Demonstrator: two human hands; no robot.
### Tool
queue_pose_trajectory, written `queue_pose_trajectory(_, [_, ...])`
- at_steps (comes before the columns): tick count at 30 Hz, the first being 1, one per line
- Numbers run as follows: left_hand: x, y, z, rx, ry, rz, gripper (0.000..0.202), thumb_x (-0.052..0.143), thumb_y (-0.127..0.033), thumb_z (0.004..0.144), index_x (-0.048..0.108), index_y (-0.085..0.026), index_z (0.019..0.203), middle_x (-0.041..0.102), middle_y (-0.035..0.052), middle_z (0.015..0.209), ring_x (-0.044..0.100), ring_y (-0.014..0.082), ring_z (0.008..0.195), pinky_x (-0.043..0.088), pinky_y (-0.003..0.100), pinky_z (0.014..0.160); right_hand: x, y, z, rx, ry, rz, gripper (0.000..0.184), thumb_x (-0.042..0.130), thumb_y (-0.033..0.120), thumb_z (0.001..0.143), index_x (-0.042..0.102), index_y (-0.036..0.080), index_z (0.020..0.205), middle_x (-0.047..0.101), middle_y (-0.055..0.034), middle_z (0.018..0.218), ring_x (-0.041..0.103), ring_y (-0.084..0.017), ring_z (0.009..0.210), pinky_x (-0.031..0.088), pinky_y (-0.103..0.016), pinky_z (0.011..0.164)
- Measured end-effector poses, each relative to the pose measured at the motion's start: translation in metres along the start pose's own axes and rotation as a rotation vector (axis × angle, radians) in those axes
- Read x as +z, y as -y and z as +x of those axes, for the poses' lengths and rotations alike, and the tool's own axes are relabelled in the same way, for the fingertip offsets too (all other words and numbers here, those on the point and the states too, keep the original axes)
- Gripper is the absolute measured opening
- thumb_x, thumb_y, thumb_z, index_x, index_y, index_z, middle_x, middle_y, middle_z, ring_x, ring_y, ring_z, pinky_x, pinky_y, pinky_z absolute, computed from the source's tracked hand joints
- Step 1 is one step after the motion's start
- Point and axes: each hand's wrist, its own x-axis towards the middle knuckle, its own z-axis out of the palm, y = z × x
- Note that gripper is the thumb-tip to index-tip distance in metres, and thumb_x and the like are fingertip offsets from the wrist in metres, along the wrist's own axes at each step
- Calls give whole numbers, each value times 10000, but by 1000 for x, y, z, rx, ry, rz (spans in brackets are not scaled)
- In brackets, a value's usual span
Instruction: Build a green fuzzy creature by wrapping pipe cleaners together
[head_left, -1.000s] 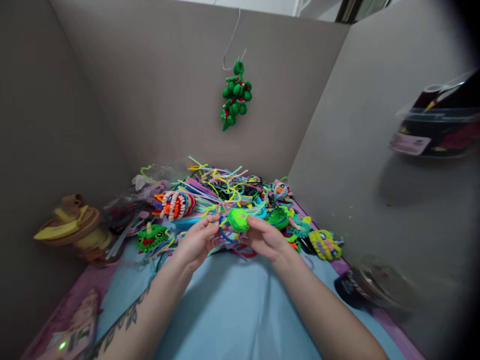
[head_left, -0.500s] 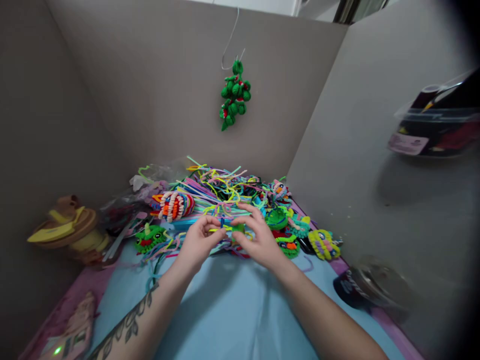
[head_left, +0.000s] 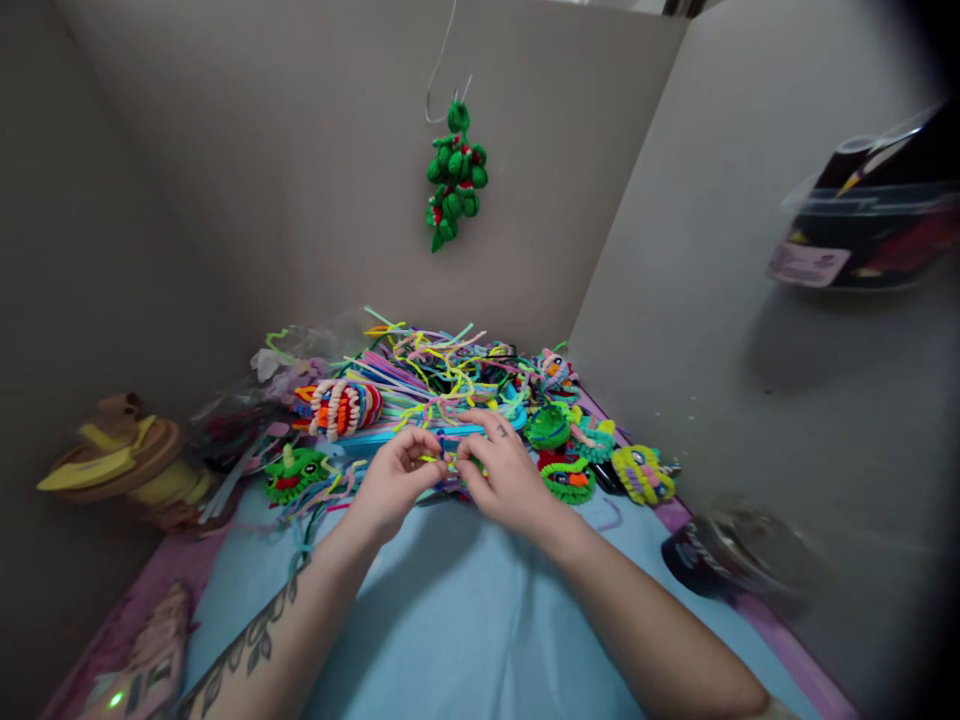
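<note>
My left hand (head_left: 396, 482) and my right hand (head_left: 504, 475) meet over the near edge of a heap of coloured pipe cleaners (head_left: 427, 380) on a light blue cloth (head_left: 465, 620). Both pinch a thin yellow-green pipe cleaner (head_left: 442, 461) between thumb and fingertips. The bright green piece seen in my right hand a moment ago is mostly hidden under that hand's fingers. Finished pipe-cleaner creatures lie around: a green one (head_left: 294, 472) to the left, an orange and white coil (head_left: 339, 407), a green ring (head_left: 568, 480) and a yellow one (head_left: 641, 472) to the right.
Grey partition walls close in the left, back and right. A green pipe-cleaner cluster (head_left: 452, 175) hangs from a wire on the back wall. A yellow and brown object (head_left: 112, 465) sits at far left, a dark round container (head_left: 712, 560) at right, a clear bin (head_left: 870, 230) high right.
My right hand has turned palm down and lowered the bright green piece toward the heap. Both hands have closed on a thin yellow-green strand. The view has tilted slightly down.
</note>
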Motion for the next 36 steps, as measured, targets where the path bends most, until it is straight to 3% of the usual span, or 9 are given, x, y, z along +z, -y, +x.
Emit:
queue_pose_trajectory(8, [0, -10, -1, -91, 52, -113, 234, 676, -85, 590, 518, -178, 736, 557, -65, 608, 467, 63, 542, 352, 180, 534, -4, 3, 0, 2, 38, -13, 98, 510, 151, 827, 593, 201, 830, 530, -118, 1246, 439, -275, 1217, 377, -461, 1004])
queue_pose_trajectory(25, [-9, -18, -3, -175, 141, -171, 282, 738, -140, 628, 531, -182, 815, 545, -55, 659, 497, 71, 588, 384, 192, 581, -7, 5, -1, 3, 21, 2, 87, 515, 146, 825, 582, 200, 814, 475, -122, 1276, 396, -276, 1271, 351, -467, 1029])
queue_pose_trajectory(31, [-10, -15, -4, -72, 111, 1, 410, 783, -193, 658, 568, -199, 1006, 589, 1, 950, 566, 95, 758, 457, 229, 707, -1, 2, -2, 50, -57, 125, 64, 544, 145, 819, 538, 197, 783, 487, -125, 1180, 433, -253, 1245, 391, -423, 998])
queue_pose_trajectory(36, [-6, -13, -6, 18, 123, 122, 358, 729, -229, 727, 567, -202, 1045, 606, 9, 897, 574, 126, 804, 468, 238, 709, 0, 1, -1, 48, -69, 167, 63, 551, 142, 823, 548, 201, 800, 479, -122, 1189, 435, -251, 1241, 392, -431, 1001])
